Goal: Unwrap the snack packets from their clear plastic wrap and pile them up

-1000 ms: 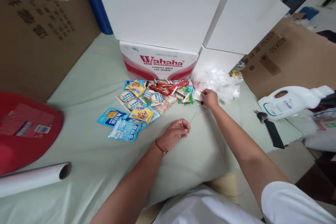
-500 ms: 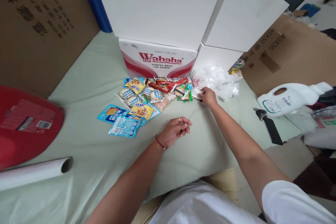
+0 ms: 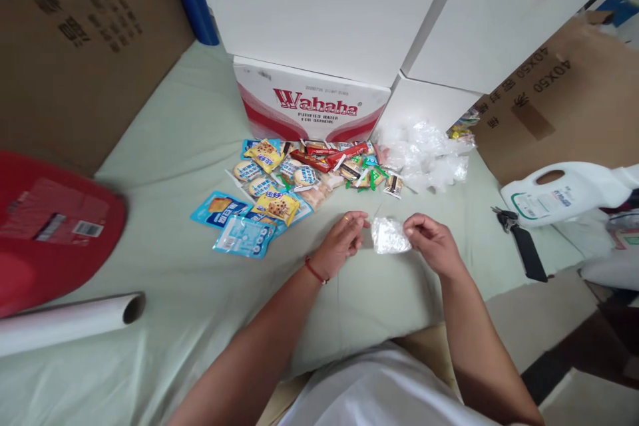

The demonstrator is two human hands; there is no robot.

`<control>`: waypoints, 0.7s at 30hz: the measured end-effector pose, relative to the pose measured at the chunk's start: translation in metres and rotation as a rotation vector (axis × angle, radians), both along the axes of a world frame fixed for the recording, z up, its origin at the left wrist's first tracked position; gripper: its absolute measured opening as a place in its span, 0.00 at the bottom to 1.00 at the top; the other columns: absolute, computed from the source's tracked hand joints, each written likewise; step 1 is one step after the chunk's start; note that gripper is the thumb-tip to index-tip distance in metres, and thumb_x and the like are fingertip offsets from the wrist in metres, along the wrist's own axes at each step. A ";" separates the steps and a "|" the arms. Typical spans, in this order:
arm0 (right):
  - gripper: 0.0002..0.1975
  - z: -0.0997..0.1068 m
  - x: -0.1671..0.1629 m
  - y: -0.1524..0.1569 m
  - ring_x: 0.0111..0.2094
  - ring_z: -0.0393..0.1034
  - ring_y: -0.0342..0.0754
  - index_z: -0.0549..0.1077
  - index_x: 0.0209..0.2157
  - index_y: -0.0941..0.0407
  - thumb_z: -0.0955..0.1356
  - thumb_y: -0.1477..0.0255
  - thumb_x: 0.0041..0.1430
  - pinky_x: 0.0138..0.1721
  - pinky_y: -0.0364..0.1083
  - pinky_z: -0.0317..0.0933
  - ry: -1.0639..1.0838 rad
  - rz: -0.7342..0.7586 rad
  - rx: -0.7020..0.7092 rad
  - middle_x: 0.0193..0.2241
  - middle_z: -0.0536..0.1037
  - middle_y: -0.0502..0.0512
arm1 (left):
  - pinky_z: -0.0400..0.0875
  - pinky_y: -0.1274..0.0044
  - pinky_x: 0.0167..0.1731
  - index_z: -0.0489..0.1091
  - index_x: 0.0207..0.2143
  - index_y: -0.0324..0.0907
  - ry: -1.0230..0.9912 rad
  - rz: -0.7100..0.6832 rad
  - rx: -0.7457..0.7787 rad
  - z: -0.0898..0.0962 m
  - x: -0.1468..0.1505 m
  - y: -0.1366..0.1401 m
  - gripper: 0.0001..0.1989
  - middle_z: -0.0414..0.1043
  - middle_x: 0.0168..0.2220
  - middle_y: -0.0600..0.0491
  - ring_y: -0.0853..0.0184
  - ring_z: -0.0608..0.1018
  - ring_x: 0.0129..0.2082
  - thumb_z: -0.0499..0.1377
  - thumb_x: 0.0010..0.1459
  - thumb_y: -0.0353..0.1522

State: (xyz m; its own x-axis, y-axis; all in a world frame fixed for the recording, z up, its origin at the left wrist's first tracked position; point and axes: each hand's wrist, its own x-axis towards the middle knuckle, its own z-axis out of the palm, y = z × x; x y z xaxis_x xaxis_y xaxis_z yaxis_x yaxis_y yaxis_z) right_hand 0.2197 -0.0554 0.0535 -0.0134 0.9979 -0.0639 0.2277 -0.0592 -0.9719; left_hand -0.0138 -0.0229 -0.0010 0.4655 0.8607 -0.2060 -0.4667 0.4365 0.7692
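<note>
A small crumpled clear plastic bag (image 3: 391,235) hangs from my right hand (image 3: 433,244), pinched at its right edge between thumb and fingers above the cloth. Just left of the bag, my left hand (image 3: 344,236) is closed with curled fingers; whatever they may hold is too small to make out. Beyond both hands lies a pile of wrapped snacks: yellow cookie packets (image 3: 277,205), blue pouches (image 3: 244,235), red sticks (image 3: 310,160) and round biscuits in clear wrappers (image 3: 305,177). A heap of clear plastic bags (image 3: 422,153) sits right of the pile.
Behind the snacks stands a Wahaha water carton (image 3: 314,106) with white boxes (image 3: 319,6) stacked on it. To the right are a white jug (image 3: 566,193) and keys with a black strap (image 3: 524,249). A red object (image 3: 60,233) and a white roll (image 3: 70,323) lie left.
My right hand has come back from the bag heap toward me with a clear plastic bag. My left hand stays near the same spot, and the camera view has shifted slightly.
</note>
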 end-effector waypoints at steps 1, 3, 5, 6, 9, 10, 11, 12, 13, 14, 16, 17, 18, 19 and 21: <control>0.12 -0.003 -0.004 -0.002 0.24 0.57 0.41 0.78 0.35 0.54 0.75 0.59 0.59 0.26 0.43 0.53 -0.003 0.037 -0.005 0.25 0.69 0.48 | 0.46 0.81 0.18 0.72 0.46 0.43 0.030 -0.028 0.011 -0.001 0.000 -0.001 0.29 0.70 0.34 0.55 0.76 0.63 0.22 0.66 0.54 0.55; 0.12 -0.007 -0.009 -0.001 0.25 0.58 0.42 0.78 0.35 0.54 0.74 0.59 0.61 0.28 0.43 0.54 -0.012 0.086 0.000 0.26 0.69 0.48 | 0.48 0.81 0.19 0.73 0.41 0.41 0.086 -0.081 0.054 -0.003 0.001 -0.002 0.27 0.64 0.26 0.59 0.76 0.60 0.21 0.68 0.52 0.54; 0.12 -0.009 -0.010 0.003 0.27 0.60 0.43 0.78 0.36 0.53 0.74 0.59 0.62 0.29 0.43 0.56 -0.028 0.084 0.035 0.27 0.70 0.49 | 0.49 0.80 0.20 0.72 0.35 0.40 0.136 -0.083 0.100 -0.005 0.002 -0.003 0.25 0.62 0.23 0.61 0.77 0.58 0.20 0.70 0.50 0.51; 0.12 -0.010 -0.011 0.005 0.28 0.62 0.43 0.78 0.36 0.53 0.74 0.59 0.61 0.31 0.44 0.57 -0.047 0.060 0.068 0.28 0.71 0.49 | 0.50 0.80 0.20 0.72 0.34 0.40 0.154 -0.060 0.112 -0.007 0.002 -0.002 0.24 0.62 0.23 0.61 0.78 0.58 0.20 0.71 0.49 0.50; 0.13 -0.015 -0.014 0.004 0.30 0.64 0.44 0.77 0.36 0.53 0.74 0.58 0.59 0.33 0.44 0.60 -0.104 -0.118 0.134 0.32 0.72 0.50 | 0.52 0.80 0.19 0.71 0.35 0.41 0.187 0.057 0.103 -0.011 0.004 0.000 0.22 0.64 0.23 0.61 0.77 0.60 0.18 0.71 0.48 0.47; 0.14 -0.017 -0.017 0.002 0.29 0.63 0.44 0.76 0.36 0.53 0.74 0.57 0.59 0.32 0.44 0.61 -0.101 -0.180 0.118 0.30 0.72 0.50 | 0.54 0.80 0.19 0.71 0.35 0.41 0.194 0.098 0.103 -0.012 0.005 0.001 0.21 0.65 0.22 0.61 0.77 0.62 0.18 0.71 0.48 0.46; 0.15 -0.020 -0.022 -0.001 0.28 0.63 0.44 0.76 0.37 0.53 0.73 0.55 0.60 0.31 0.44 0.61 -0.081 -0.221 0.083 0.29 0.71 0.49 | 0.55 0.80 0.19 0.70 0.34 0.41 0.202 0.135 0.109 -0.012 0.005 0.001 0.20 0.66 0.22 0.61 0.76 0.64 0.18 0.71 0.48 0.44; 0.16 -0.023 -0.028 -0.003 0.28 0.64 0.44 0.75 0.38 0.53 0.73 0.54 0.60 0.30 0.44 0.62 -0.051 -0.230 0.044 0.29 0.72 0.49 | 0.57 0.80 0.19 0.70 0.34 0.42 0.212 0.160 0.124 -0.013 0.005 0.002 0.19 0.67 0.22 0.61 0.75 0.65 0.18 0.71 0.48 0.43; 0.18 -0.026 -0.035 -0.006 0.30 0.66 0.45 0.75 0.40 0.52 0.73 0.53 0.58 0.31 0.44 0.64 -0.023 -0.214 0.013 0.32 0.74 0.50 | 0.58 0.80 0.19 0.70 0.33 0.42 0.223 0.168 0.145 -0.013 0.005 0.002 0.17 0.67 0.22 0.61 0.75 0.66 0.18 0.70 0.48 0.41; 0.21 -0.029 -0.043 -0.008 0.34 0.69 0.47 0.75 0.43 0.52 0.75 0.53 0.56 0.32 0.44 0.66 -0.003 -0.183 -0.003 0.37 0.76 0.53 | 0.59 0.80 0.20 0.70 0.33 0.42 0.237 0.160 0.168 -0.012 0.005 0.001 0.16 0.68 0.22 0.60 0.75 0.67 0.18 0.70 0.48 0.40; 0.26 -0.033 -0.058 -0.009 0.42 0.71 0.50 0.75 0.46 0.51 0.78 0.54 0.50 0.36 0.45 0.68 0.013 -0.130 -0.010 0.43 0.78 0.56 | 0.59 0.80 0.20 0.70 0.32 0.41 0.268 0.107 0.202 -0.012 0.005 -0.001 0.15 0.67 0.21 0.61 0.75 0.66 0.18 0.70 0.48 0.39; 0.26 -0.035 -0.063 -0.009 0.42 0.71 0.50 0.76 0.45 0.52 0.79 0.55 0.48 0.36 0.45 0.67 0.018 -0.118 -0.012 0.42 0.78 0.55 | 0.59 0.80 0.20 0.71 0.31 0.41 0.279 0.077 0.210 -0.012 0.004 -0.002 0.15 0.67 0.20 0.61 0.76 0.65 0.18 0.70 0.48 0.39; 0.23 -0.036 -0.067 -0.008 0.39 0.71 0.49 0.77 0.43 0.52 0.79 0.55 0.49 0.36 0.45 0.66 0.025 -0.113 -0.015 0.38 0.78 0.54 | 0.59 0.80 0.20 0.71 0.31 0.41 0.281 0.053 0.211 -0.011 0.004 -0.003 0.15 0.66 0.20 0.61 0.76 0.65 0.18 0.70 0.48 0.39; 0.20 -0.037 -0.069 -0.006 0.35 0.69 0.47 0.78 0.40 0.53 0.78 0.54 0.51 0.35 0.44 0.64 0.037 -0.112 -0.020 0.33 0.78 0.52 | 0.59 0.80 0.21 0.71 0.31 0.41 0.273 0.039 0.205 -0.011 0.004 -0.004 0.14 0.66 0.20 0.61 0.75 0.65 0.19 0.70 0.48 0.39; 0.18 -0.037 -0.067 -0.003 0.28 0.65 0.44 0.78 0.35 0.54 0.76 0.54 0.55 0.32 0.44 0.61 0.079 -0.130 -0.020 0.26 0.74 0.49 | 0.59 0.80 0.21 0.71 0.30 0.41 0.229 0.051 0.178 -0.010 0.002 -0.003 0.14 0.66 0.20 0.61 0.75 0.65 0.20 0.71 0.47 0.38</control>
